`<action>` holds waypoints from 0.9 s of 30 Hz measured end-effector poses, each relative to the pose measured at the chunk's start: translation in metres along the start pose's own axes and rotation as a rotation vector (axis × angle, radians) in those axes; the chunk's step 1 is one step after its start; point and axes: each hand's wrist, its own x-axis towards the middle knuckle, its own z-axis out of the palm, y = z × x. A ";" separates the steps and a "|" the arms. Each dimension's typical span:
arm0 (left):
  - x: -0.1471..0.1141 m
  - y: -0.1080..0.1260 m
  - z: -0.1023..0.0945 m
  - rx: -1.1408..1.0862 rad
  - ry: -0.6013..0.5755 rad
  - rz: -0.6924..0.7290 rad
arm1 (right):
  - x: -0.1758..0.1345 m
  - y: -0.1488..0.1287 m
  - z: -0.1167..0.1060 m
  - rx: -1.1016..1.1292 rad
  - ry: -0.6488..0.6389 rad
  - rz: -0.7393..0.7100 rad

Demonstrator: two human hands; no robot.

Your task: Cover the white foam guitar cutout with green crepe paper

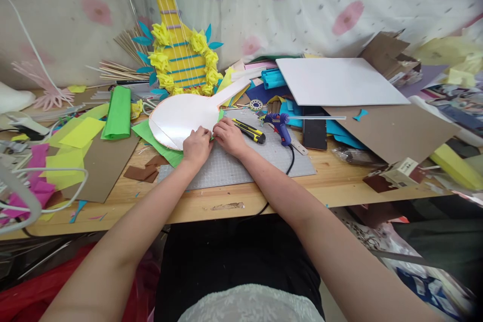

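Note:
A white guitar-shaped board cutout [177,118] lies on green crepe paper [160,147], which shows beyond its lower left edge and in a strip by its right edge. At the cutout's lower right edge is my left hand [197,146], fingers curled and pressed together on the rim. Close beside it, nearly touching, my right hand [229,136] pinches the green paper along that rim. My fingertips are partly hidden. Just right of my hands, a yellow and black utility knife [249,131] and a blue hot glue gun [279,126] rest on a grey cutting mat [237,168].
A yellow paper-flower guitar [184,60] stands at the back. A green paper roll [116,113] and yellow sheets [71,146] lie left. Rightward are a white board [335,80], brown cardboard [396,128] and a black phone [314,128]. The glue gun's cable [289,161] crosses the table's front edge.

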 end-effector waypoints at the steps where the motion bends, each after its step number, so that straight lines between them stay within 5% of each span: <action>1: 0.000 0.000 0.001 -0.002 0.007 -0.005 | 0.000 0.000 0.000 0.000 0.001 -0.003; 7: -0.002 0.001 0.006 -0.071 0.054 -0.025 | -0.002 0.000 0.002 0.056 0.106 0.034; 11: -0.003 -0.001 0.010 -0.115 0.119 -0.018 | -0.010 -0.001 0.002 0.063 0.219 0.271; 14: -0.002 -0.003 0.013 -0.133 0.174 -0.027 | -0.015 -0.001 0.003 0.034 0.082 0.382; 18: -0.001 -0.005 0.017 -0.148 0.234 -0.018 | -0.010 -0.002 0.006 0.022 -0.117 0.308; 27: -0.001 -0.006 0.018 -0.192 0.253 -0.018 | -0.002 -0.006 0.006 -0.095 -0.151 0.182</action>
